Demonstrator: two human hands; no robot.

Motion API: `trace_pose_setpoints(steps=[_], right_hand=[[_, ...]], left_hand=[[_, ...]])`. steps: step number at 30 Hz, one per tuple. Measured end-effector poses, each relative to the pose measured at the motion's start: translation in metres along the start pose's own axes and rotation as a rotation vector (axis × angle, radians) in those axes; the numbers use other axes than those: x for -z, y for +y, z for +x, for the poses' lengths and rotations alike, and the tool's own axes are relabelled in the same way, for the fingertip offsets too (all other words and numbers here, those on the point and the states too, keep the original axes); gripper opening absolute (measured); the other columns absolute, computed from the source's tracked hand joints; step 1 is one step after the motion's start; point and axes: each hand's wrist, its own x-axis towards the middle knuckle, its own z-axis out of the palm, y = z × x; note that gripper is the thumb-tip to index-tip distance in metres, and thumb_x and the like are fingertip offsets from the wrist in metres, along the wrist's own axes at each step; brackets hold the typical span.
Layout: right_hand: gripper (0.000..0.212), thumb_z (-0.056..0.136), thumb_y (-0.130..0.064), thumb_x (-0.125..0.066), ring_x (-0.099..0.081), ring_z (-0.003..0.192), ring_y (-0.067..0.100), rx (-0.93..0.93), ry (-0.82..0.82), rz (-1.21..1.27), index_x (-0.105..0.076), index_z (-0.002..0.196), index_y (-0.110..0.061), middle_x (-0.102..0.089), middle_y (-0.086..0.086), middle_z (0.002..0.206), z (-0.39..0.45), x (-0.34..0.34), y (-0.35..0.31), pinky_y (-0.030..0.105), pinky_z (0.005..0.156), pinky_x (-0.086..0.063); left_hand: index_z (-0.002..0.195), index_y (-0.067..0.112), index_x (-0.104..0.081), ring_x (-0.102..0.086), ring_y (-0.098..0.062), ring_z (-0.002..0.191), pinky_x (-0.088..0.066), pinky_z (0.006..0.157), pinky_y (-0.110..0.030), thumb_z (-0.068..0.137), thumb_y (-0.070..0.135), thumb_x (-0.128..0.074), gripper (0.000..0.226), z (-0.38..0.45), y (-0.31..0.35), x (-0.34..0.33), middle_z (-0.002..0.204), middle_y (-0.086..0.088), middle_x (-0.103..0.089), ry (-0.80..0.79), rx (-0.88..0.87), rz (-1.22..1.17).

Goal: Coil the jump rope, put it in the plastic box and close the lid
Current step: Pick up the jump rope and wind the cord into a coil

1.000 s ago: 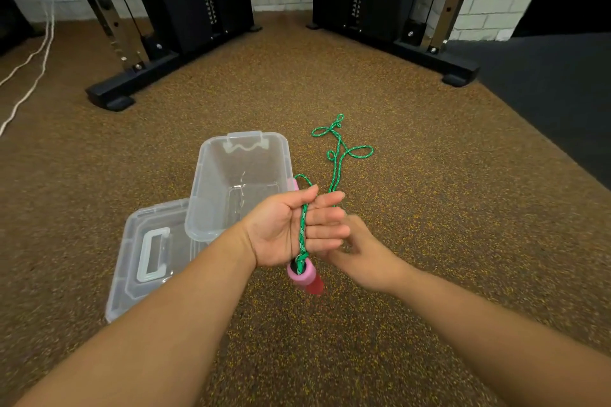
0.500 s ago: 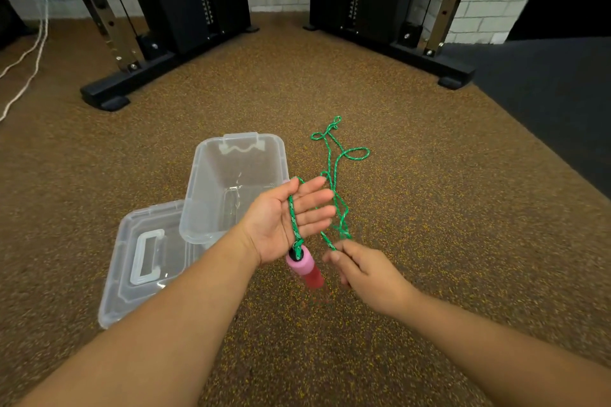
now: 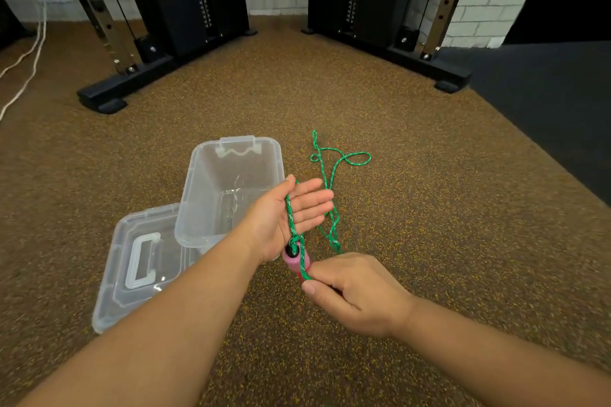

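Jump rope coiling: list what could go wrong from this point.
1. The left hand is flat with straight fingers, so the loops of the green rope could slide off the palm.
2. The rope's loose tail lies looped and crossed on the floor; it may knot as the right hand pulls it.
3. The dangling pink handle could swing and undo turns.

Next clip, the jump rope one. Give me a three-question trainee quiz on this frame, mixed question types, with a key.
1. True or false: the lid is on the plastic box.
2. Which hand pinches the green rope? A) left hand B) right hand
3. Fill in: the pink handle hangs just below the ___ hand.

Key: 1 false, the lid lies on the floor beside the open box; 2 B; 3 left.
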Motion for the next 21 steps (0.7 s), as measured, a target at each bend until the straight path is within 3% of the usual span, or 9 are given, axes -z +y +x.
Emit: trace_pose_setpoints(steps=[3,7,9,11,12,14,17,21], right_hand=[[0.03,0.091,-0.035,-0.036,-0.047,0.059,0.022,0.002,0.034,0.067,-0.051,0.072,-0.017,-0.053,-0.002,0.063,0.005,0.01,-0.005,0.038,0.059,-0.045],[0.028,0.087,-0.032,-0.038,-0.059,0.067,0.021,-0.032,0.141,0.168,-0.06,0.075,-0.019,-0.062,-0.004,0.068,0.015,0.021,-0.004,0.039,0.063,-0.05],[0.026,0.087,-0.032,-0.039,-0.063,0.075,0.014,-0.056,0.174,0.193,-0.06,0.077,-0.02,-0.064,-0.009,0.072,0.019,0.025,0.002,0.036,0.069,-0.052],[0.023,0.087,-0.035,-0.04,-0.064,0.078,0.008,-0.102,0.206,0.196,-0.059,0.08,-0.024,-0.067,-0.013,0.078,0.022,0.03,0.007,0.032,0.069,-0.05],[0.02,0.087,-0.036,-0.04,-0.063,0.075,0.004,-0.121,0.221,0.194,-0.057,0.082,-0.026,-0.068,-0.014,0.078,0.024,0.032,0.01,0.03,0.067,-0.049],[0.017,0.087,-0.04,-0.041,-0.056,0.066,0.0,-0.14,0.253,0.167,-0.055,0.085,-0.03,-0.062,-0.015,0.07,0.029,0.037,0.017,0.03,0.063,-0.045],[0.014,0.089,-0.046,-0.042,-0.055,0.067,0.006,-0.18,0.267,0.123,-0.052,0.086,-0.037,-0.059,-0.013,0.068,0.038,0.044,0.028,0.036,0.066,-0.048],[0.017,0.089,-0.052,-0.04,-0.049,0.064,0.004,-0.253,0.268,0.101,-0.05,0.084,-0.038,-0.052,-0.012,0.065,0.045,0.043,0.047,0.037,0.065,-0.045]], left_hand=[[0.1,0.014,-0.066,-0.074,-0.016,0.075,-0.056,0.072,-0.027,0.099,0.045,-0.019,0.056,-0.001,-0.002,-0.002,0.083,-0.005,-0.077,0.002,0.06,0.117],[0.098,0.01,-0.069,-0.069,-0.026,0.086,-0.045,0.094,-0.037,0.097,0.053,-0.012,0.071,-0.005,-0.006,0.0,0.084,-0.012,-0.076,-0.045,0.12,0.142],[0.096,0.008,-0.07,-0.063,-0.029,0.085,-0.048,0.08,-0.034,0.096,0.055,-0.01,0.076,-0.007,-0.006,0.0,0.079,-0.013,-0.075,-0.076,0.138,0.129],[0.088,0.007,-0.068,-0.062,-0.02,0.058,-0.049,0.057,-0.022,0.096,0.055,-0.007,0.078,-0.011,-0.005,-0.003,0.061,-0.01,-0.07,-0.098,0.149,0.143],[0.084,0.007,-0.066,-0.061,-0.017,0.05,-0.049,0.053,-0.019,0.095,0.055,-0.005,0.079,-0.014,-0.004,-0.005,0.056,-0.008,-0.068,-0.116,0.16,0.159],[0.08,0.007,-0.065,-0.066,-0.019,0.054,-0.051,0.059,-0.022,0.093,0.059,-0.002,0.082,-0.017,-0.004,-0.006,0.061,-0.009,-0.07,-0.164,0.193,0.208],[0.09,0.007,-0.066,-0.07,-0.023,0.063,-0.049,0.063,-0.025,0.088,0.066,0.003,0.091,-0.02,-0.004,-0.005,0.074,-0.013,-0.073,-0.247,0.282,0.304],[0.097,0.005,-0.065,-0.071,-0.023,0.065,-0.05,0.062,-0.025,0.081,0.072,0.005,0.098,-0.024,-0.001,-0.008,0.073,-0.013,-0.074,-0.36,0.372,0.382]])
